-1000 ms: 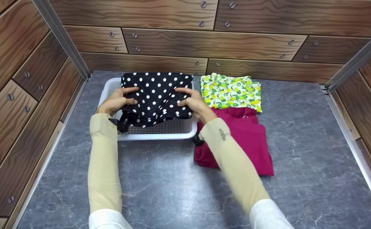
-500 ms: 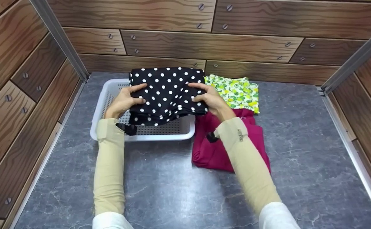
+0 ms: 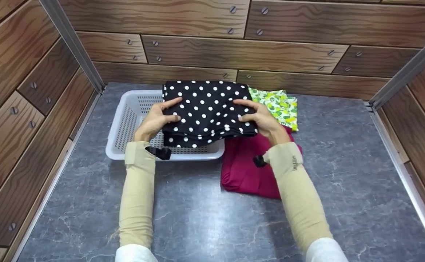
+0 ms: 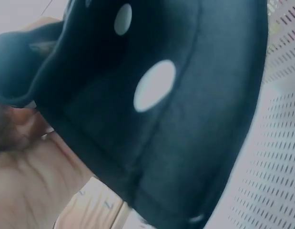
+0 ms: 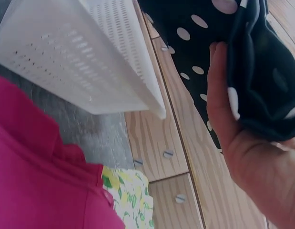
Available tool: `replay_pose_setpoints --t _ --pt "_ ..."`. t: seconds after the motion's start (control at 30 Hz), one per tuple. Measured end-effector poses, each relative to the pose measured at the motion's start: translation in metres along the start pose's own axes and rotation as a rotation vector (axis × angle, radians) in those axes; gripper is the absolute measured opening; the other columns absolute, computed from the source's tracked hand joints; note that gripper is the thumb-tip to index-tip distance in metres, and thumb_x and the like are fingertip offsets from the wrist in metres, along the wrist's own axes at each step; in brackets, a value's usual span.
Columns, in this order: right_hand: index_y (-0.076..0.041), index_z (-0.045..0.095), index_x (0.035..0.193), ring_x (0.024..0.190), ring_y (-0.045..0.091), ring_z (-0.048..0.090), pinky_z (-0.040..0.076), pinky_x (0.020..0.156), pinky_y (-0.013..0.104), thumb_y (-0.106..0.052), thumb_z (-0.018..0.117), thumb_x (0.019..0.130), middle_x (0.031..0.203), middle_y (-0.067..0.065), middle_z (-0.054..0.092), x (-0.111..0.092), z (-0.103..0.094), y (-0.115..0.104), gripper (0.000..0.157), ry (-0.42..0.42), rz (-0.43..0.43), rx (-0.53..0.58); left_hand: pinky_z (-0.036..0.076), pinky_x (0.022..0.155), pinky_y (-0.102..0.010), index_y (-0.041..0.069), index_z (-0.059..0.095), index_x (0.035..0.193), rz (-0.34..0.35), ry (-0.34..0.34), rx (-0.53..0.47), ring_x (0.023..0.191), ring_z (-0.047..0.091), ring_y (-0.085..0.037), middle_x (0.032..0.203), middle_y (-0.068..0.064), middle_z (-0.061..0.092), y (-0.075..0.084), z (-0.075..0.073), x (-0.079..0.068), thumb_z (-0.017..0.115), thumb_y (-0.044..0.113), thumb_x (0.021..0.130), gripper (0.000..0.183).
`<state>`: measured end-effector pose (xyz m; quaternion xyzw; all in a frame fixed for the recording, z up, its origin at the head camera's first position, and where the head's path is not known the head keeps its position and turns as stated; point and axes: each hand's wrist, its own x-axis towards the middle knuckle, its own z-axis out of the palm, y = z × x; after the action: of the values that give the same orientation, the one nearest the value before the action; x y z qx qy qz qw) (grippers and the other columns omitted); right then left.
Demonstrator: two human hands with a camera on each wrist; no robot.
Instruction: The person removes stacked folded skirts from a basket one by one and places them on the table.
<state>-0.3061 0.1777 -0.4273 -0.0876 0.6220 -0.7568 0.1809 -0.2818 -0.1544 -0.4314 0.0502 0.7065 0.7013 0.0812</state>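
Both hands hold a folded black cloth with white polka dots (image 3: 207, 109) in the air. My left hand (image 3: 154, 120) grips its left edge, thumb and a finger showing on top. On the opposite edge my right hand (image 3: 265, 120) does the same; the right wrist view shows fingers under the fabric. Below the cloth stands a white perforated basket (image 3: 119, 142), partly covered by it. The cloth's right part overhangs a folded magenta cloth (image 3: 245, 171) on the floor. Behind that lies a folded cloth with a yellow and green lemon print (image 3: 283, 109), partly hidden.
Wood-patterned panels (image 3: 198, 51) wall in the grey marbled surface (image 3: 190, 211) at the back and both sides. Metal frame posts (image 3: 78, 47) rise at the corners. The basket stands close to the left and back walls.
Both hands have carried the polka-dot cloth up and to the right, from over the basket to partly past its right rim. More of the basket's left side shows. The other cloths stay put.
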Motion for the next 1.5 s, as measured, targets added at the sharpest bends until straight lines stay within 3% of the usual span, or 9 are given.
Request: replay_pose_setpoints --t 0.23,0.53,0.7,0.9,1.17,1.5 --pt "-0.002 0.063 0.137 0.092 0.021 0.068 0.06 0.073 0.029 0.022 0.056 0.084 0.125 0.018 0.054 -0.014 -0.022 0.004 0.059 0.004 -0.017 -0.027 0.053 0.09 -0.025 0.002 0.05 0.148 -0.005 -0.05 0.051 0.107 0.058 -0.02 0.146 -0.02 0.049 -0.001 0.02 0.005 0.063 -0.015 0.084 0.068" --pt "-0.009 0.072 0.128 0.091 0.02 0.069 0.06 0.073 0.03 0.026 0.055 0.083 0.119 0.014 0.06 -0.03 -0.046 0.006 0.059 0.017 -0.044 -0.018 0.051 0.094 -0.027 0.005 0.05 0.149 0.009 -0.088 0.055 0.112 0.057 -0.02 0.149 -0.018 0.048 -0.003 0.044 0.009 0.065 -0.014 0.084 0.069" --pt "-0.013 0.075 0.122 0.092 0.019 0.068 0.06 0.074 0.028 0.027 0.055 0.081 0.118 0.012 0.059 -0.036 -0.055 0.008 0.06 0.047 -0.045 -0.009 0.053 0.092 -0.03 0.007 0.05 0.149 0.005 -0.093 0.06 0.109 0.059 -0.022 0.146 -0.018 0.05 -0.006 0.056 0.011 0.065 -0.013 0.084 0.069" --pt "-0.013 0.076 0.12 0.094 0.017 0.067 0.059 0.074 0.027 0.027 0.056 0.081 0.121 0.012 0.056 -0.044 -0.063 0.01 0.06 0.076 -0.038 -0.013 0.048 0.099 -0.029 0.006 0.052 0.148 0.025 -0.089 0.078 0.118 0.055 -0.022 0.149 -0.018 0.048 -0.008 0.069 0.012 0.065 -0.012 0.083 0.069" --pt "-0.011 0.073 0.126 0.094 0.019 0.067 0.06 0.075 0.029 0.027 0.055 0.081 0.129 0.017 0.048 -0.061 -0.079 0.009 0.061 0.091 -0.021 -0.04 0.053 0.092 -0.031 0.008 0.051 0.149 0.003 -0.115 0.044 0.11 0.06 -0.022 0.147 -0.018 0.05 -0.009 0.088 0.015 0.065 -0.012 0.085 0.069" --pt "-0.015 0.075 0.121 0.089 0.017 0.069 0.06 0.071 0.027 0.028 0.055 0.081 0.124 0.009 0.056 -0.084 -0.1 0.008 0.062 0.12 -0.059 -0.042 0.052 0.095 -0.03 0.005 0.05 0.149 0.042 -0.16 0.017 0.113 0.057 -0.021 0.148 -0.019 0.049 -0.013 0.115 0.021 0.063 -0.014 0.085 0.068"
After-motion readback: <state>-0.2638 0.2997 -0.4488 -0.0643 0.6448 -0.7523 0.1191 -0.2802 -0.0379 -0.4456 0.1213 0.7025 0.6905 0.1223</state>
